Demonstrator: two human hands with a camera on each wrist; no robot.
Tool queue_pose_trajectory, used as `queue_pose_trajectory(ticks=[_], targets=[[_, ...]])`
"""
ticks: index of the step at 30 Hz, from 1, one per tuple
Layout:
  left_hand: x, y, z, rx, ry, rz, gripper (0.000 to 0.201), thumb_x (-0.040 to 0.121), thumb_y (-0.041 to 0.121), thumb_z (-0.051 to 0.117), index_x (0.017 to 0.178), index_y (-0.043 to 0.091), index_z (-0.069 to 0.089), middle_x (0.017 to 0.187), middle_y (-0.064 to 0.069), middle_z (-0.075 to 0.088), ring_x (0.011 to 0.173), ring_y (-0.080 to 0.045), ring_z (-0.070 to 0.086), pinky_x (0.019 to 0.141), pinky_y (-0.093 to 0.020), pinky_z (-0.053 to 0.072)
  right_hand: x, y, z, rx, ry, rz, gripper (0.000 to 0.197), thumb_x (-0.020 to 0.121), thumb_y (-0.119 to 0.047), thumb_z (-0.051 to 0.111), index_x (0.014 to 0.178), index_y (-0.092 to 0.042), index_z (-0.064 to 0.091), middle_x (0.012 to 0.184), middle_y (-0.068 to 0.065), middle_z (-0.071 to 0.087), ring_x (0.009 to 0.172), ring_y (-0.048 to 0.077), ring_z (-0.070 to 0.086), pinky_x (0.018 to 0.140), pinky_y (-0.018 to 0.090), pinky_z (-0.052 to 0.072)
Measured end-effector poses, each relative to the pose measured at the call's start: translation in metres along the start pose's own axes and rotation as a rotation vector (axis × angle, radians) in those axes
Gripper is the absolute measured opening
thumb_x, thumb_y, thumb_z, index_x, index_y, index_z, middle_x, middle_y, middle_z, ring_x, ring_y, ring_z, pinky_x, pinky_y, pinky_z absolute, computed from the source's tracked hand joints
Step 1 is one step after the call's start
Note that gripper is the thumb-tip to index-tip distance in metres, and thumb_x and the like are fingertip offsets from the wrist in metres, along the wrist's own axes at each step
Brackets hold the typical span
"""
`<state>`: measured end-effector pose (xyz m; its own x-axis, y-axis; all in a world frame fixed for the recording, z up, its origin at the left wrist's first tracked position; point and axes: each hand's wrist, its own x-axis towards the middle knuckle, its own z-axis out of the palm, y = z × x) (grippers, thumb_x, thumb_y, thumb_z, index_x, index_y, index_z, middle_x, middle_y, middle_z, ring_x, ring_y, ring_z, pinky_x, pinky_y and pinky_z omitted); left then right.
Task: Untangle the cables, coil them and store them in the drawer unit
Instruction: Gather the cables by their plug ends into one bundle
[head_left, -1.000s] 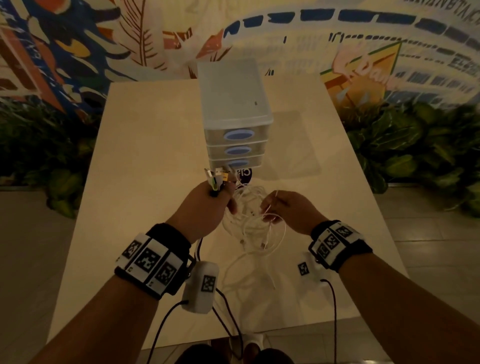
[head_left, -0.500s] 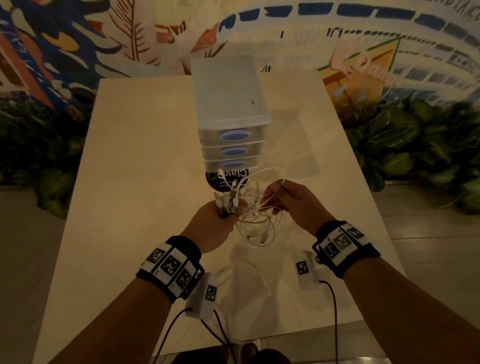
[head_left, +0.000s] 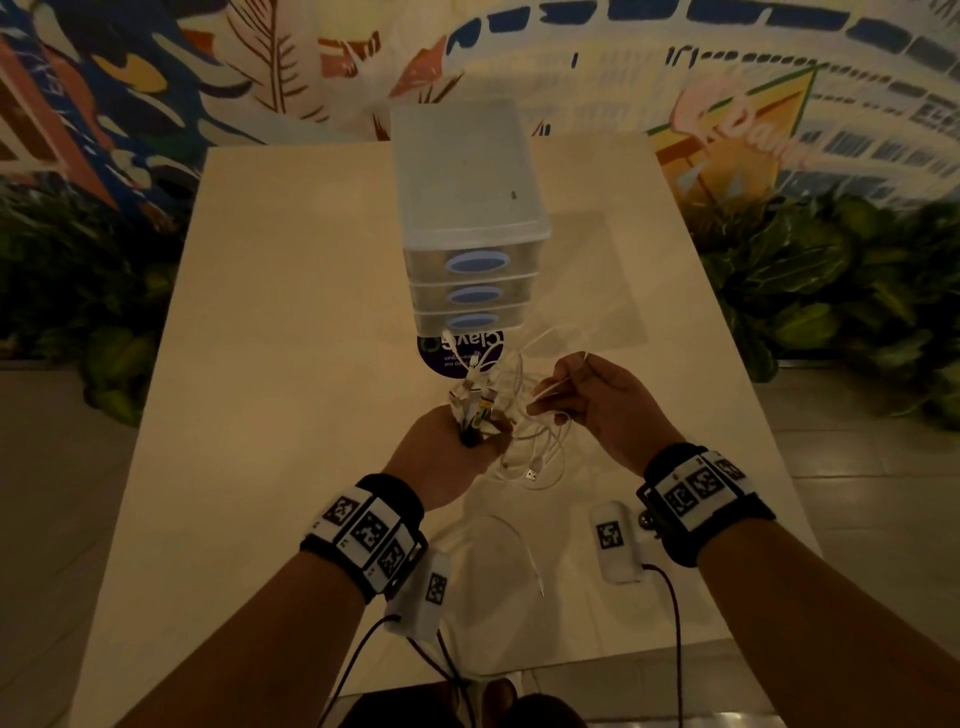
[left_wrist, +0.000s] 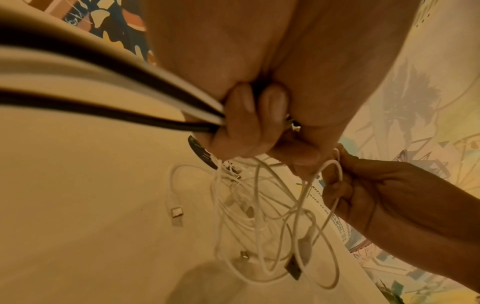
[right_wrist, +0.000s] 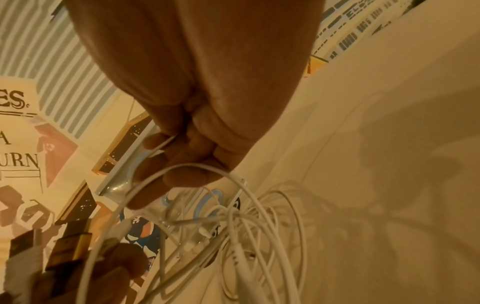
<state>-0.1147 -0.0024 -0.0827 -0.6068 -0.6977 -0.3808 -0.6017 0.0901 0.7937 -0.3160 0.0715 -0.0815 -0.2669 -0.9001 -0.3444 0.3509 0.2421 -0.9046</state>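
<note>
Pale table (head_left: 291, 364) before mural wall (head_left: 156, 78), plants (head_left: 831, 291)

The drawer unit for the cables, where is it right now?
In the head view the drawer unit stands mid-table, straight beyond both hands, all three drawers closed, with the cable tangle just in front of it.

cables (head_left: 535, 457): smooth white plastic (metal plug tips) | drawer unit (head_left: 467, 208): translucent frosted plastic | table (head_left: 291, 312): matt
</note>
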Motion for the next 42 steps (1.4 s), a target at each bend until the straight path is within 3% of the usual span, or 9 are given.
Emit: queue_pose_trajectory(ticks=[5, 9, 14, 16, 18, 23, 28, 34, 42], targets=[[-0.002, -0.006, -0.002, -0.059, 0.122, -0.039, 0.023, 0.100, 0.033, 0.060, 0.093, 0.014, 0.070, 0.068, -0.007, 0.063, 0.071, -0.028, 0.062, 0.074, -0.043, 0.051, -0.001, -0.003, -0.003, 0.025, 0.022, 0.005, 0.031, 0.110, -0.022, 0.033, 0.093, -0.009, 0.056, 0.079, 0.006, 0.074, 0.074, 0.027, 0.075, 0.060, 0.026, 0.048], [0.003, -0.020, -0.013, -0.080, 0.257, -0.113, 0.027, 0.101, 0.033, 0.059, 0.101, 0.009, 0.071, 0.061, -0.004, 0.055, 0.049, -0.008, 0.051, 0.045, -0.015, 0.037, 0.000, 0.002, -0.008, 0.007, 0.059, 0.012, 0.032, 0.110, -0.023, 0.034, 0.092, -0.009, 0.057, 0.076, 0.007, 0.072, 0.069, 0.027, 0.073, 0.060, 0.030, 0.045], [0.003, -0.029, -0.010, -0.004, 0.205, -0.166, 0.026, 0.096, 0.034, 0.064, 0.100, 0.010, 0.072, 0.049, 0.006, 0.048, 0.042, -0.006, 0.049, 0.038, -0.013, 0.031, 0.004, 0.005, -0.011, 0.002, 0.099, 0.057, 0.025, 0.106, -0.029, 0.049, 0.087, -0.013, 0.052, 0.080, 0.012, 0.071, 0.075, 0.035, 0.072, 0.062, 0.032, 0.048], [0.002, -0.029, -0.004, 0.021, 0.180, -0.132, 0.019, 0.094, 0.036, 0.067, 0.100, 0.018, 0.071, 0.053, 0.005, 0.048, 0.047, -0.006, 0.051, 0.044, -0.012, 0.032, 0.006, 0.006, -0.015, -0.061, 0.073, 0.047, 0.023, 0.098, -0.017, 0.064, 0.086, -0.017, 0.044, 0.084, 0.010, 0.072, 0.082, 0.035, 0.073, 0.065, 0.032, 0.049], [0.003, -0.025, 0.000, 0.024, 0.162, -0.090, 0.012, 0.097, 0.034, 0.063, 0.101, 0.025, 0.069, 0.060, 0.003, 0.052, 0.056, -0.011, 0.054, 0.055, -0.020, 0.039, 0.005, 0.008, -0.019, -0.184, 0.025, 0.006, 0.036, 0.092, -0.003, 0.069, 0.089, -0.018, 0.037, 0.087, 0.011, 0.074, 0.091, 0.037, 0.074, 0.068, 0.030, 0.051], [0.017, -0.016, 0.009, 0.043, 0.109, -0.074, 0.038, 0.105, 0.039, 0.045, 0.113, 0.010, 0.068, 0.073, -0.014, 0.063, 0.058, -0.025, 0.053, 0.058, -0.042, 0.046, 0.002, 0.015, -0.026, -0.231, -0.031, -0.014, 0.036, 0.089, 0.009, 0.068, 0.096, -0.014, 0.041, 0.092, 0.013, 0.075, 0.100, 0.041, 0.072, 0.080, 0.037, 0.053], [0.024, -0.009, 0.016, 0.081, 0.038, -0.113, 0.032, 0.103, 0.043, 0.050, 0.087, 0.019, 0.063, 0.072, -0.002, 0.060, 0.069, -0.024, 0.055, 0.060, -0.031, 0.039, -0.002, 0.017, -0.027, -0.267, -0.068, -0.010, 0.038, 0.080, 0.000, 0.077, 0.103, -0.009, 0.047, 0.095, 0.015, 0.074, 0.101, 0.041, 0.072, 0.082, 0.032, 0.055], [0.032, -0.008, 0.019, 0.120, 0.025, -0.059, 0.023, 0.101, 0.038, 0.055, 0.106, 0.022, 0.070, 0.085, 0.000, 0.066, 0.083, -0.022, 0.063, 0.073, -0.033, 0.047, 0.000, 0.021, -0.036, -0.279, -0.098, -0.026, 0.037, 0.083, 0.012, 0.073, 0.107, -0.010, 0.055, 0.099, 0.019, 0.072, 0.102, 0.043, 0.070, 0.099, 0.054, 0.054], [0.028, -0.007, 0.016, 0.055, 0.039, 0.020, 0.030, 0.104, 0.035, 0.050, 0.074, 0.030, 0.047, 0.059, 0.008, 0.046, 0.053, -0.008, 0.043, 0.055, -0.028, 0.032, 0.009, 0.022, -0.035, -0.652, -0.053, -0.038, 0.030, 0.087, -0.018, 0.080, 0.107, -0.033, 0.064, 0.091, -0.003, 0.077, 0.086, 0.015, 0.074, 0.088, 0.039, 0.057]])
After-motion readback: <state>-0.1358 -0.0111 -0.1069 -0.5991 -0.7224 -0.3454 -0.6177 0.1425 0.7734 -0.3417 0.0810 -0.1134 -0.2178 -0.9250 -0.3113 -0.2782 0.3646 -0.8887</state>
